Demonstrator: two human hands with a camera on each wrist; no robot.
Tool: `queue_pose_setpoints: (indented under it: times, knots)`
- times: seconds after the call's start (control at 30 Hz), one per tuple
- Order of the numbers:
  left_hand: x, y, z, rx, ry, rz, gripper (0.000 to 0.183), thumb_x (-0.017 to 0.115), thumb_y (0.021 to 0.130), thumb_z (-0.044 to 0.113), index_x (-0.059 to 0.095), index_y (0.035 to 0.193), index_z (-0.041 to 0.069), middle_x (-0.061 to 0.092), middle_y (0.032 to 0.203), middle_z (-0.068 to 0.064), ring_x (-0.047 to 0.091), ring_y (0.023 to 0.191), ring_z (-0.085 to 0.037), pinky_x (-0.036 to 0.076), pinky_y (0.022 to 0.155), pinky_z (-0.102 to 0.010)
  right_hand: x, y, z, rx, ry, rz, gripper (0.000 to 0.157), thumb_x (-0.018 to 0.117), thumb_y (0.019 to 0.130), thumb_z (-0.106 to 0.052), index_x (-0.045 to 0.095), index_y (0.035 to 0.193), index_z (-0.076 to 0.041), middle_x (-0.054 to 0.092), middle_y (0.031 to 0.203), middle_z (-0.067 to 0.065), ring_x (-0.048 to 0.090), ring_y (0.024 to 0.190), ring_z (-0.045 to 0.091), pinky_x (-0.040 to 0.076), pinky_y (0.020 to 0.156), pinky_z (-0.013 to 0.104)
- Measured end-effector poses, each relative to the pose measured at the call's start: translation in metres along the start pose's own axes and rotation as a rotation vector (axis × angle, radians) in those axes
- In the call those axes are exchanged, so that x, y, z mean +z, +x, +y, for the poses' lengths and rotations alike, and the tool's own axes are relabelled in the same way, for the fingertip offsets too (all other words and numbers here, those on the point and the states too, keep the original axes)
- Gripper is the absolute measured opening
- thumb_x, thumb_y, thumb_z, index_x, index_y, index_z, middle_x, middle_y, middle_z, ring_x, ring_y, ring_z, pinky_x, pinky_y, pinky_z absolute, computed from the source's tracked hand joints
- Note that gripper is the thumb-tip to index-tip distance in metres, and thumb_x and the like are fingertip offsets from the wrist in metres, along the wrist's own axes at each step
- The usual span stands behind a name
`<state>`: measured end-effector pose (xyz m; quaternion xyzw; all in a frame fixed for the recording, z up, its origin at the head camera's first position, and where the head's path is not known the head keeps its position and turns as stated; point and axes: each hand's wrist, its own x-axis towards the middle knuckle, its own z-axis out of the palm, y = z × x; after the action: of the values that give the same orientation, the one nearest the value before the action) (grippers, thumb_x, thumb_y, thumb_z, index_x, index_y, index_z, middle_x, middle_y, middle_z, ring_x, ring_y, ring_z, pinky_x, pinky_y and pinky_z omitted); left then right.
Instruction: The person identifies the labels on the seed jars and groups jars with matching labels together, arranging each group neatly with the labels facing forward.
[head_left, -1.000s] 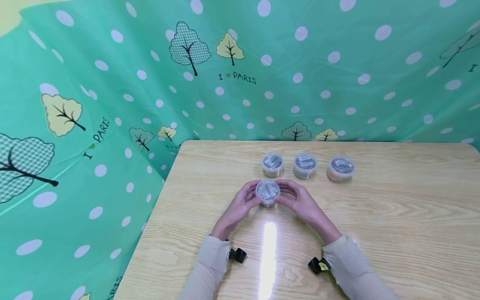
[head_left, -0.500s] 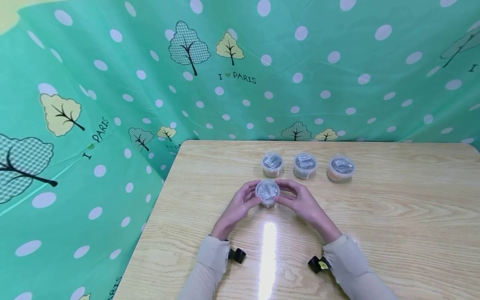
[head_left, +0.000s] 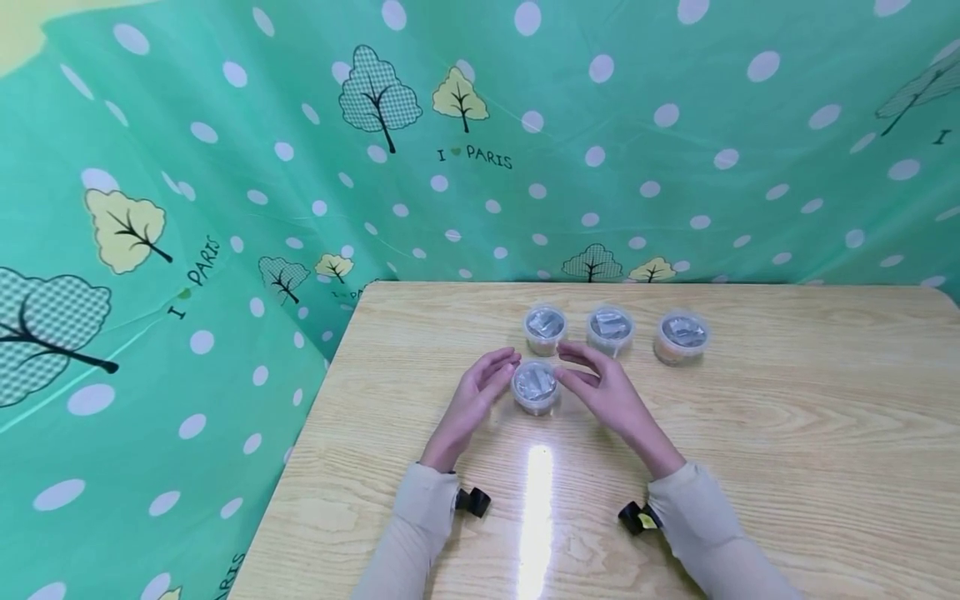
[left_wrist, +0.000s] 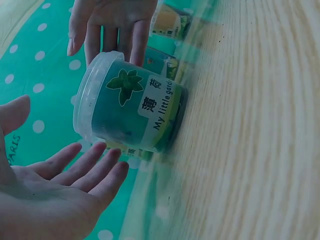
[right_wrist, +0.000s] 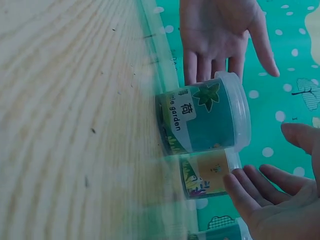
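A small lidded plastic tub [head_left: 536,387] stands upright on the table. A mint leaf and the words "My little garden" show on the tub's label [left_wrist: 159,107] in the left wrist view; small packets lie under its clear lid. On its left is my left hand [head_left: 474,402], fingers loosely bent, with a small gap to the tub. To the right, my right hand [head_left: 611,398] has its thumb and fingers spread near the rim; both wrist views show the two palms turned toward the tub, neither gripping it.
Behind stand three similar tubs in a row: a left one [head_left: 545,328], a middle one [head_left: 610,330] and a right one [head_left: 682,337]. The wooden table [head_left: 810,433] meets a green dotted cloth [head_left: 480,217] at the back and left.
Both hands have let go of the tub and moved slightly apart, the right one also a little up and away. The tub has stayed nearly where it was.
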<state>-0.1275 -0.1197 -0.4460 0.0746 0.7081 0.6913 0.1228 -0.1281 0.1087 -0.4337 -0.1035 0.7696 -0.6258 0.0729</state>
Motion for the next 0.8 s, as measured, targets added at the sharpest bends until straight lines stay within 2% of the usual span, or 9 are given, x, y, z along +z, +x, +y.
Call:
queue_pose_setpoints:
  times: [0.23, 0.5, 0.8]
  knots:
    - [0.000, 0.006, 0.000, 0.004, -0.006, 0.004, 0.053, 0.056, 0.101, 0.033, 0.044, 0.146, 0.007, 0.052, 0.146, -0.011, 0.048, 0.136, -0.025, 0.036, 0.117, -0.038, -0.003, 0.002, 0.000, -0.003, -0.039, 0.048, 0.052, 0.061, 0.100, -0.018, 0.044, 0.143, 0.006, 0.047, 0.146, 0.025, 0.047, 0.135, 0.038, 0.045, 0.108, 0.043]
    - [0.000, 0.014, 0.000, 0.067, -0.015, 0.063, 0.050, 0.058, 0.101, 0.029, 0.048, 0.143, 0.005, 0.052, 0.144, -0.017, 0.050, 0.134, -0.027, 0.038, 0.116, -0.038, 0.002, 0.006, 0.002, -0.013, -0.066, 0.030, 0.057, 0.060, 0.100, -0.015, 0.037, 0.147, 0.008, 0.041, 0.150, 0.027, 0.043, 0.138, 0.040, 0.045, 0.109, 0.044]
    - [0.000, 0.028, -0.001, 0.096, -0.037, 0.072, 0.051, 0.060, 0.099, 0.025, 0.047, 0.142, 0.001, 0.050, 0.144, -0.022, 0.050, 0.134, -0.029, 0.040, 0.114, -0.034, 0.002, 0.013, 0.003, -0.014, -0.078, 0.022, 0.067, 0.060, 0.100, -0.015, 0.026, 0.152, 0.007, 0.030, 0.156, 0.028, 0.039, 0.140, 0.041, 0.041, 0.111, 0.047]
